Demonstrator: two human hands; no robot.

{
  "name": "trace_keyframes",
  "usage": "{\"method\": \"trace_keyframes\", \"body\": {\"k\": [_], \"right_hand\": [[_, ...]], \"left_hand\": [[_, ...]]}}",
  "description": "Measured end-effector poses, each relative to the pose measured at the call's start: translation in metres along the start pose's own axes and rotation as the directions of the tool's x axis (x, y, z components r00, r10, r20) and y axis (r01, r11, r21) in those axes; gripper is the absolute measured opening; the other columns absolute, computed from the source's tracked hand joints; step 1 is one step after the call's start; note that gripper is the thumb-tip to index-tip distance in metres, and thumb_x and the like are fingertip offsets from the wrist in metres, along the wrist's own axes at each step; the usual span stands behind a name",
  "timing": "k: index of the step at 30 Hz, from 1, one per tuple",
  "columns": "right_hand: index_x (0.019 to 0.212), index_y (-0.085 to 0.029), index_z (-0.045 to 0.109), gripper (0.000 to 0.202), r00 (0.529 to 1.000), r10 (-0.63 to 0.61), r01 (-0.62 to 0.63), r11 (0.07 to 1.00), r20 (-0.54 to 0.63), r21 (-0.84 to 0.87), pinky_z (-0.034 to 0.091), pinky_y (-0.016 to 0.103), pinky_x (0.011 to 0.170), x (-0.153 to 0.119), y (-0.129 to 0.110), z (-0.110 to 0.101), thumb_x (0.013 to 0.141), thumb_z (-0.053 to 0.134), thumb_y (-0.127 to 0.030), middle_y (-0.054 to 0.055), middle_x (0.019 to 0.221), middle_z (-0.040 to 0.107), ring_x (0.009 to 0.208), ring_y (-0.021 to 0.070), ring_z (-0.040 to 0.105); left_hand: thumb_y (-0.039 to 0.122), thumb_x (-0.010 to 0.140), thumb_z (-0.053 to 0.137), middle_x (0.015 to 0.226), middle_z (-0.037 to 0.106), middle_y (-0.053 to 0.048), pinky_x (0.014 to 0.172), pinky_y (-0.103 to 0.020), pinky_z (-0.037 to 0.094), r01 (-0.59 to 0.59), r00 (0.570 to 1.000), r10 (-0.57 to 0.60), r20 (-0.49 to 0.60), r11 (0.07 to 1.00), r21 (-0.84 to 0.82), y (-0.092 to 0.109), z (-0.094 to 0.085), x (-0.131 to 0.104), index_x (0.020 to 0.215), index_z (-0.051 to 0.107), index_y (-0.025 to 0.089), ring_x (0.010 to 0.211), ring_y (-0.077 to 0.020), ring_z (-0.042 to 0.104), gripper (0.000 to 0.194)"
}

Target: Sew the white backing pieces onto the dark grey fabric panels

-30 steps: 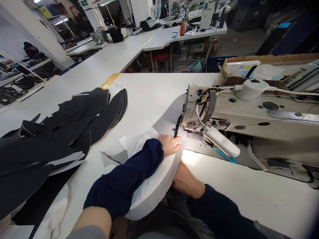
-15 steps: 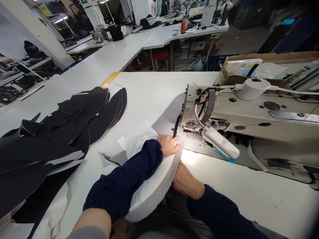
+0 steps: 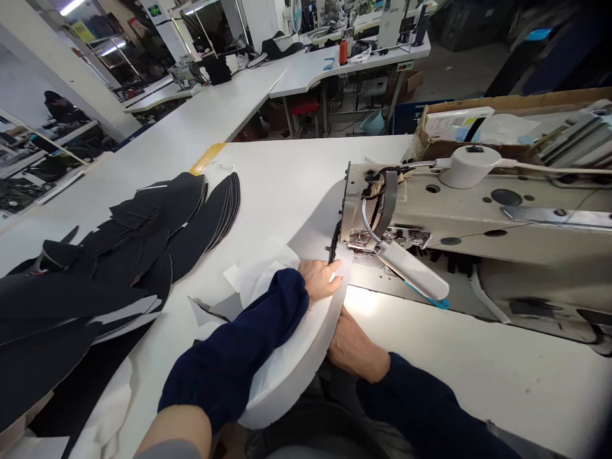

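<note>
A long curved panel (image 3: pixel 291 389), pale grey outside and white inside, bends from my lap up to the sewing machine (image 3: pixel 459 210). My left hand (image 3: pixel 319 278) rests on its upper part, just short of the presser foot (image 3: pixel 358 241). Thumb and forefinger close on the material there. Lower down, my right hand (image 3: pixel 354 344) grips the panel's outer edge from the right, its fingertips hidden behind the material. A dark strip (image 3: pixel 335 243) runs along the panel beside the machine head. The machine's lamp (image 3: pixel 414 271) lights the area around the foot.
Stacked black cut pieces (image 3: pixel 143 236) cover the table's left side. Grey and white scraps (image 3: pixel 217 309) lie beside my left sleeve. A cardboard box (image 3: pixel 425 131) with packets stands behind the machine. Other sewing tables (image 3: pixel 306 67) and a distant person (image 3: pixel 64 105) appear farther off.
The view has shifted slightly, so the machine sits a little farther left in it. Both hands keep their hold, marginally closer to the presser foot.
</note>
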State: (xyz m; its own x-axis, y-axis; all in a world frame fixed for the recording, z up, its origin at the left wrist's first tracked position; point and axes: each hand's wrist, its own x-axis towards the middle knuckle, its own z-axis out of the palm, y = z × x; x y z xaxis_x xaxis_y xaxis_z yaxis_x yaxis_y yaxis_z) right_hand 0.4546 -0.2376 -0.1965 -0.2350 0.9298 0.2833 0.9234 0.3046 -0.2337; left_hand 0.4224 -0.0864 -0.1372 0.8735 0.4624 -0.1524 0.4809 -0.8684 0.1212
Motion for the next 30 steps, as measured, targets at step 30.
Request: {"method": "trace_keyframes", "body": {"k": [30], "right_hand": [[0.097, -0.016, 0.071, 0.020, 0.988, 0.068, -0.063, 0.997, 0.142, -0.042, 0.027, 0.069, 0.097, -0.009, -0.092, -0.003, 0.082, 0.065, -0.027, 0.015, 0.097, 0.068, 0.109, 0.0388, 0.052]], "left_hand": [[0.047, 0.068, 0.064, 0.102, 0.052, -0.007, 0.079, -0.040, 0.039, -0.180, 0.971, 0.177, -0.160, 0.984, -0.006, -0.008, 0.001, -0.032, 0.118, 0.060, 0.035, 0.094, -0.0265, 0.048, 0.052]]}}
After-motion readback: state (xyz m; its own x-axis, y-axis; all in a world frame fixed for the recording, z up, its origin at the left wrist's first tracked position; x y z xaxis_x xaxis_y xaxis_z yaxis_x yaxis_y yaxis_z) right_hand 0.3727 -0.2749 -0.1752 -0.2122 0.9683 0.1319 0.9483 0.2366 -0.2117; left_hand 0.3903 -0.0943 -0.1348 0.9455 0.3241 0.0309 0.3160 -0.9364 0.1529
